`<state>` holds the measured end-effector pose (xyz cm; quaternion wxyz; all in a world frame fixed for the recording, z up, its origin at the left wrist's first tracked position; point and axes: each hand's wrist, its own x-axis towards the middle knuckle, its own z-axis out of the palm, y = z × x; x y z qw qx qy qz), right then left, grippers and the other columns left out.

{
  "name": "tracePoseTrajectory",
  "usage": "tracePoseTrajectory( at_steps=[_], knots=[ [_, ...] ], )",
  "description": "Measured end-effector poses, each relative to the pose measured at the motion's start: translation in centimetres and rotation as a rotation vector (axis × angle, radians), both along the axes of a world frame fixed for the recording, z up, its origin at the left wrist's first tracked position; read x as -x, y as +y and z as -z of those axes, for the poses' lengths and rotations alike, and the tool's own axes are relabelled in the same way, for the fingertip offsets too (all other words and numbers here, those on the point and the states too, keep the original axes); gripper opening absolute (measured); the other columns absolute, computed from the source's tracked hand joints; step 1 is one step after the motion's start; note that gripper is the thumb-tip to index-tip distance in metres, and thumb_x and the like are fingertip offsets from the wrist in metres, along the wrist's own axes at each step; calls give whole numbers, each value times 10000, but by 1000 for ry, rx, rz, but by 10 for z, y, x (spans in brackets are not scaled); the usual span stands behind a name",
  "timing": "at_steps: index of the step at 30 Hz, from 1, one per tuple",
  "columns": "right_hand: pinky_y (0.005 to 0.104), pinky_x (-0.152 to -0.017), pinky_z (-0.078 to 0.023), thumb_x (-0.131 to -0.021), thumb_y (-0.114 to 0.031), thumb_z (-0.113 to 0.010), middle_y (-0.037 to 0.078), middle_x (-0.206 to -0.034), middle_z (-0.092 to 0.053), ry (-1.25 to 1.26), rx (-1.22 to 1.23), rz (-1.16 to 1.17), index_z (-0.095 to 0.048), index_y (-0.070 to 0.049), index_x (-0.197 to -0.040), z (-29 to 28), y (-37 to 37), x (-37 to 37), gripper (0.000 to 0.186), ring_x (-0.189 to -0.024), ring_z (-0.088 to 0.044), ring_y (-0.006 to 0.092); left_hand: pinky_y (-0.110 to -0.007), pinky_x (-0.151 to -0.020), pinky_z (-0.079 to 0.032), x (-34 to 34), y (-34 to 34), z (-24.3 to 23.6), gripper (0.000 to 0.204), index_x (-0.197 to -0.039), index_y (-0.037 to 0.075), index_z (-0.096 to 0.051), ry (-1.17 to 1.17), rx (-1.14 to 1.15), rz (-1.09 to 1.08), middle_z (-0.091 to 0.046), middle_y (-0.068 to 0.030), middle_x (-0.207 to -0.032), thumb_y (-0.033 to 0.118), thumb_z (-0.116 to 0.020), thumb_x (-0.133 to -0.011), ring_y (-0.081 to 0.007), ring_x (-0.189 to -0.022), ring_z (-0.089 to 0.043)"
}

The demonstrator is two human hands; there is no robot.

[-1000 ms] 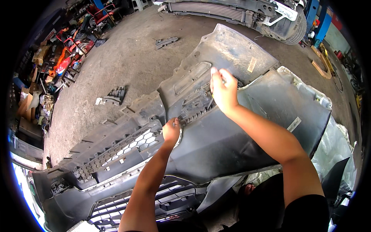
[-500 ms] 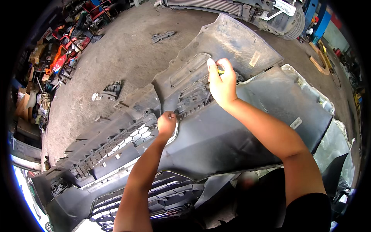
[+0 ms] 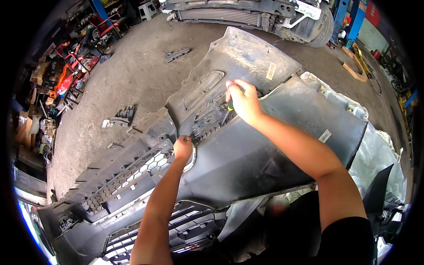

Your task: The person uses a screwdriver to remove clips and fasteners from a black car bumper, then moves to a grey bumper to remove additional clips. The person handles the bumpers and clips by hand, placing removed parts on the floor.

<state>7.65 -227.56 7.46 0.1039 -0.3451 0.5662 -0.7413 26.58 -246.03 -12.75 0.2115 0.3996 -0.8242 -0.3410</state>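
Observation:
A large dark grey car bumper cover [image 3: 247, 152] lies in front of me with its inner side up. My right hand [image 3: 247, 105] is closed round a screwdriver [image 3: 230, 105] with a yellow-green and black handle. Its thin shaft points down toward a black slotted bracket [image 3: 211, 115] on the bumper; whether the tip touches is unclear. To the left, my left hand [image 3: 182, 148] is closed at that bracket's near end, beside the honeycomb grille [image 3: 152, 164]. What its fingers pinch is hidden.
A slatted black grille [image 3: 192, 223] lies close to my body. Loose black plastic parts [image 3: 123, 115] sit on the concrete floor [image 3: 92, 119]. Beyond is a car front with a radiator [image 3: 221, 17] exposed. Clutter lines the left; a wooden frame [image 3: 355, 70] lies at right.
My right hand has come down and left toward the bracket, and the screwdriver's handle and shaft now show below it. My left hand stays at the same place on the bumper. The view has shifted slightly.

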Motion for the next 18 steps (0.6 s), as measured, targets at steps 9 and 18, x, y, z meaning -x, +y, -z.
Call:
tracePoseTrajectory(
  at_steps=[9, 18],
  knots=[
    [264, -480, -363, -916, -57, -566, 45, -609, -552, -37, -60, -444, -575, 10, -740, 0, -6, -4, 189, -522, -479, 89, -461, -865, -517, -5, 5, -8, 330, -1038, 20, -716, -58, 19, 36, -700, -248, -973, 300, -562, -953, -433, -973, -663],
    [353, -615, -507, -980, -144, -525, 122, -684, -631, 463, -149, 238, -613, 11, -890, -17, -16, 1, 199, -622, -649, 207, -451, -865, -522, -6, -3, -5, 333, -1062, 19, -713, -16, -65, 52, -714, -225, -987, 296, -559, -960, -407, -977, -677]
  ],
)
